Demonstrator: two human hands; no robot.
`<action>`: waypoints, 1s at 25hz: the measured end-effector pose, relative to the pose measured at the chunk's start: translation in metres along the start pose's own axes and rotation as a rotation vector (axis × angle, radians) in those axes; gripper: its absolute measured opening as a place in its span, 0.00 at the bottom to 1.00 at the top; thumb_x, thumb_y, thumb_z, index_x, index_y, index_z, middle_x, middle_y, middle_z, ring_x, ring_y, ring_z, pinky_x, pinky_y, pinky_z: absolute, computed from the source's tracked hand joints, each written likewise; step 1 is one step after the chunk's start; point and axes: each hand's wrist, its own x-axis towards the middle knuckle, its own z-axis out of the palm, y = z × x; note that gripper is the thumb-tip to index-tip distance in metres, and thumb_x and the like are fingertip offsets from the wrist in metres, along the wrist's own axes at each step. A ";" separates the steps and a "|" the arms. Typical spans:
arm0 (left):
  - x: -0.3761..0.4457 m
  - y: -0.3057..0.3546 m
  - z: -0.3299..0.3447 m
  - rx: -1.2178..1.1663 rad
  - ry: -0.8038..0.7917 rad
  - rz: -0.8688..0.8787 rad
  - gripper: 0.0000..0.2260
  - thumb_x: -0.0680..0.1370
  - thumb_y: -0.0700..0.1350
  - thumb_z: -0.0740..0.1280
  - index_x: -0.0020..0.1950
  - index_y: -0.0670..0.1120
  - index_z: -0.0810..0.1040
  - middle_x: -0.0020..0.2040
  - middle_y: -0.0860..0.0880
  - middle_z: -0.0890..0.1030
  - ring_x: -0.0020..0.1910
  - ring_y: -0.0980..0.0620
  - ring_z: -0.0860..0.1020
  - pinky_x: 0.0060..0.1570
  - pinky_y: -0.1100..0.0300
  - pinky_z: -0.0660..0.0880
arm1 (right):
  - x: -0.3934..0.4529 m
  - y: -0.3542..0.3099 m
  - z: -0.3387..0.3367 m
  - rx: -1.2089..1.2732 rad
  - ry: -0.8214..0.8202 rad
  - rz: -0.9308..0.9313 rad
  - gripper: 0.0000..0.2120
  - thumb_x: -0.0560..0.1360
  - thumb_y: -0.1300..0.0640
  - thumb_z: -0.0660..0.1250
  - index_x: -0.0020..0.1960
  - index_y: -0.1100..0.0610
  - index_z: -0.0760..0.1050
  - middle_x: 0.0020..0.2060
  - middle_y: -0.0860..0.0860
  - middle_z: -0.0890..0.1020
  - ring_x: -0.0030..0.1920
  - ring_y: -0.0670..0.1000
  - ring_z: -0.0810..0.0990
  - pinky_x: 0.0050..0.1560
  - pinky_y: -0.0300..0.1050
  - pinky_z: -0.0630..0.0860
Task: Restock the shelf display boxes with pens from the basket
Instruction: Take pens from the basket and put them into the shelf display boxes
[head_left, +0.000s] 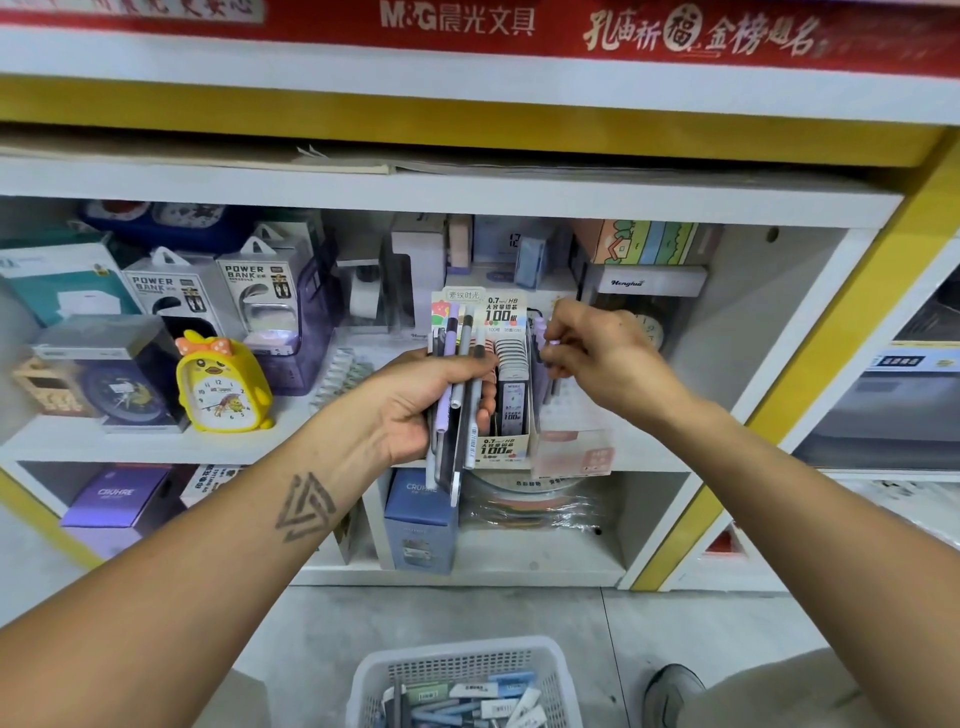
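Head view: left hand (415, 402) grips a pen bundle (457, 395); right hand (587, 343) pinches one pen (551, 344) above display box (511, 447); basket (457, 686) below holds more.

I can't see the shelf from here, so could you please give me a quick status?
Left hand grips a bundle of pens. Right hand pinches a lilac pen at the display box. Basket below, still stocked. Nothing blocking.

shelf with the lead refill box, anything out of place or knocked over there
Nothing is plainly spilled or damaged. The lead refill box stands upright at the shelf edge. The one loose-looking thing is the bundle of pens in the left hand: they sit unevenly, some poking out well below the palm.
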 end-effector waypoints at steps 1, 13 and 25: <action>0.000 0.000 0.000 -0.002 0.000 0.003 0.14 0.70 0.39 0.75 0.54 0.36 0.81 0.35 0.42 0.81 0.31 0.49 0.79 0.27 0.59 0.77 | 0.000 0.000 0.001 0.003 -0.004 0.003 0.08 0.77 0.61 0.69 0.43 0.51 0.73 0.33 0.49 0.83 0.35 0.44 0.82 0.43 0.53 0.81; -0.010 0.000 0.004 0.046 -0.102 -0.027 0.18 0.67 0.43 0.74 0.55 0.39 0.79 0.34 0.43 0.79 0.30 0.49 0.79 0.27 0.61 0.77 | 0.003 -0.036 0.009 0.492 -0.078 0.278 0.11 0.79 0.51 0.70 0.57 0.54 0.80 0.37 0.51 0.86 0.29 0.48 0.77 0.27 0.41 0.71; -0.012 0.001 0.005 0.094 -0.101 -0.007 0.11 0.70 0.41 0.73 0.50 0.38 0.79 0.33 0.42 0.79 0.29 0.48 0.80 0.26 0.61 0.77 | 0.003 -0.038 0.003 0.837 -0.164 0.419 0.09 0.75 0.59 0.73 0.51 0.64 0.83 0.38 0.56 0.85 0.30 0.48 0.77 0.30 0.39 0.70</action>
